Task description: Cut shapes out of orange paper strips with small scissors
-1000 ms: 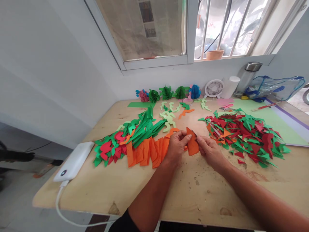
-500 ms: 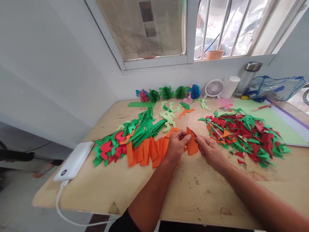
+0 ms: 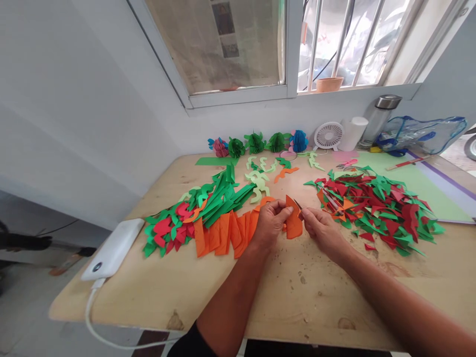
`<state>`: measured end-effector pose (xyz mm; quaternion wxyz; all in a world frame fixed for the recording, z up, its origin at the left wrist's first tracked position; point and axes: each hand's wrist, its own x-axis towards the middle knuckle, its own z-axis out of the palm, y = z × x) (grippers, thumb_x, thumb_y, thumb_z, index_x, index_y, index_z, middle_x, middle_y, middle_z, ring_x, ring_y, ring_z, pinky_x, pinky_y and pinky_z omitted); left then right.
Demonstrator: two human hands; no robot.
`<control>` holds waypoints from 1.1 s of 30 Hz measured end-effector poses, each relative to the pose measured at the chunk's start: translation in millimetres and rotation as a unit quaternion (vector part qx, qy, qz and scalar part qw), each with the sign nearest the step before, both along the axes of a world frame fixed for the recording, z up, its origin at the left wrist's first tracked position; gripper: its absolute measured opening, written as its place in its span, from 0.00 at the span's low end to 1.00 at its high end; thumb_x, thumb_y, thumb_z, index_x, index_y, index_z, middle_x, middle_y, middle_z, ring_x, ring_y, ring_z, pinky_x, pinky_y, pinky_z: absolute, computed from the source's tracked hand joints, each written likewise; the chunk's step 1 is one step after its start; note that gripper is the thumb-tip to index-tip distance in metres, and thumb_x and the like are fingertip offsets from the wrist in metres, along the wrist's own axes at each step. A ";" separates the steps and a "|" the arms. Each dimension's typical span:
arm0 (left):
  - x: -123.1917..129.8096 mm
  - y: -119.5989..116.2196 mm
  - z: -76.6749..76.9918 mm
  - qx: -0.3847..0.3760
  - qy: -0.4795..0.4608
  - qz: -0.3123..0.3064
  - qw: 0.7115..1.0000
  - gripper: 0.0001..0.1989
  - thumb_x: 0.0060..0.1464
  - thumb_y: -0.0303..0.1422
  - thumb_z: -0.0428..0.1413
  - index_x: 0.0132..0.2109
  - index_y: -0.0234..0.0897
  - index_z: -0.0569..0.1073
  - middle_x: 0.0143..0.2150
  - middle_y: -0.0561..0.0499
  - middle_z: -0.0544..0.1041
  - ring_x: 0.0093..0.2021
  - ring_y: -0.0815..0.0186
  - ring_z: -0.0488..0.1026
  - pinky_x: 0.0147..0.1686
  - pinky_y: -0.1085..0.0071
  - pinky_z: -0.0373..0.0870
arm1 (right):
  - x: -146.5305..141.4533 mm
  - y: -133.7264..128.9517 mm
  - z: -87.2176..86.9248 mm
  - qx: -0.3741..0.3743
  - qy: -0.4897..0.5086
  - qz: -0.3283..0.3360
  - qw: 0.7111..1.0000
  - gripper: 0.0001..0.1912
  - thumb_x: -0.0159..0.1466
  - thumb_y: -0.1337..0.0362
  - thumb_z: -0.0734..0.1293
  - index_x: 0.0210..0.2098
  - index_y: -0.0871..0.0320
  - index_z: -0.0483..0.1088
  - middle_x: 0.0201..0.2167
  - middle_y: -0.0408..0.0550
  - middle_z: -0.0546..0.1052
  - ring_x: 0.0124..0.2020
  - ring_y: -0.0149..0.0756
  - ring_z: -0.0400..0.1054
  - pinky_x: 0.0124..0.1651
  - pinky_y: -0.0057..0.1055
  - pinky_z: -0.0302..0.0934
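Observation:
My left hand (image 3: 274,218) pinches an orange piece of paper (image 3: 295,225) by its left edge, holding it upright above the table. My right hand (image 3: 318,224) is closed on a pair of scissors (image 3: 298,204); only the dark blades show at the paper's right edge, the handles being hidden in my fingers. Left of my left hand lies a row of folded orange paper strips (image 3: 223,234). Green paper strips (image 3: 226,201) are stacked behind them, beside cut red and green shapes (image 3: 169,230). Pale green cut shapes (image 3: 258,182) lie beyond my hands.
A heap of red and green paper scraps (image 3: 383,208) covers the right side. Paper honeycomb figures (image 3: 256,143), a small white fan (image 3: 328,136), a glass bottle (image 3: 380,121) and a clear pouch (image 3: 424,135) stand along the back. A white power bank (image 3: 113,250) with a cable lies at left.
The scissor blades now show more clearly, apart at the orange paper's upper right edge. Both hands stay in nearly the same place, and the view has shifted slightly.

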<state>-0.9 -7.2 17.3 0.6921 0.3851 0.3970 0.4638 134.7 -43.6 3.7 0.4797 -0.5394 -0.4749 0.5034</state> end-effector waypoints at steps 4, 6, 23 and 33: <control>-0.7 0.0 -0.7 0.016 -0.003 -0.025 1.000 0.10 0.39 0.33 0.62 0.26 0.34 0.69 0.26 0.53 0.74 0.28 0.70 0.71 0.31 0.74 0.67 | -0.2 -0.6 -0.8 0.013 -0.014 0.004 1.000 0.24 0.58 0.42 0.62 0.23 0.58 0.63 0.14 0.35 0.53 0.16 0.24 0.45 0.18 0.25 0.38; -1.0 -0.3 -0.4 0.023 -0.002 -0.041 0.999 0.10 0.39 0.33 0.62 0.27 0.34 0.70 0.26 0.52 0.74 0.29 0.70 0.72 0.32 0.73 0.67 | -0.3 -0.8 -1.1 0.017 -0.013 0.005 1.000 0.24 0.59 0.42 0.62 0.22 0.58 0.62 0.13 0.35 0.53 0.16 0.24 0.44 0.18 0.25 0.38; -1.4 1.0 -2.7 -0.002 -0.016 -0.035 0.999 0.12 0.38 0.34 0.63 0.27 0.34 0.69 0.26 0.53 0.73 0.27 0.72 0.70 0.31 0.74 0.66 | -1.1 0.0 0.1 -0.007 0.045 -0.016 0.999 0.25 0.56 0.41 0.64 0.23 0.58 0.65 0.12 0.33 0.51 0.15 0.23 0.41 0.17 0.25 0.35; 5.9 -3.5 -5.8 0.008 -0.004 -0.016 1.000 0.11 0.40 0.36 0.63 0.27 0.33 0.71 0.25 0.54 0.72 0.24 0.74 0.66 0.27 0.76 0.63 | -1.6 -0.1 -0.8 -0.035 0.171 -0.011 0.985 0.21 0.51 0.47 0.72 0.27 0.59 0.67 0.13 0.32 0.52 0.15 0.21 0.39 0.18 0.24 0.33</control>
